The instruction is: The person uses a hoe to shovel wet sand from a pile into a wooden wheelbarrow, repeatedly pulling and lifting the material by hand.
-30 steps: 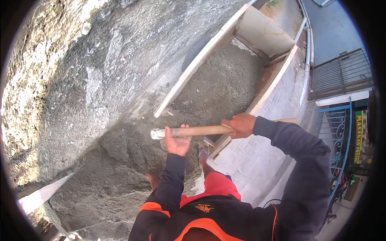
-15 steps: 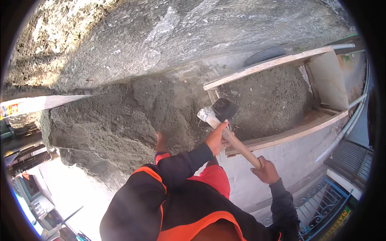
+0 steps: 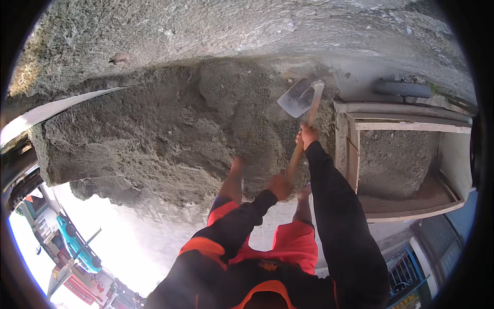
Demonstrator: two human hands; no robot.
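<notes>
Both my hands are wrapped around the wooden handle of a hoe point(image 3: 313, 105). My right hand point(image 3: 309, 136) grips higher up, nearer the head, while my left hand point(image 3: 279, 186) closes on the lower end. The flat grey hoe blade point(image 3: 295, 102) is over the upper right part of a large grey sand or mortar heap point(image 3: 154, 129), close to the wall. Whether the blade touches the heap I cannot tell. My bare feet are at the heap's near side. To the right stands a wooden box point(image 3: 411, 212) with grey material point(image 3: 393, 159) inside.
A rough concrete wall point(image 3: 216, 33) runs along the far side. A dark rounded object, perhaps a tyre point(image 3: 402, 88), lies between wall and box. At lower right is a blue metal railing point(image 3: 404, 273); at lower left, a turquoise vehicle point(image 3: 77, 242).
The hoe has swung left from the box's open end to the heap. My hands have traded places: the right now grips nearer the head, the left nearer the handle's end.
</notes>
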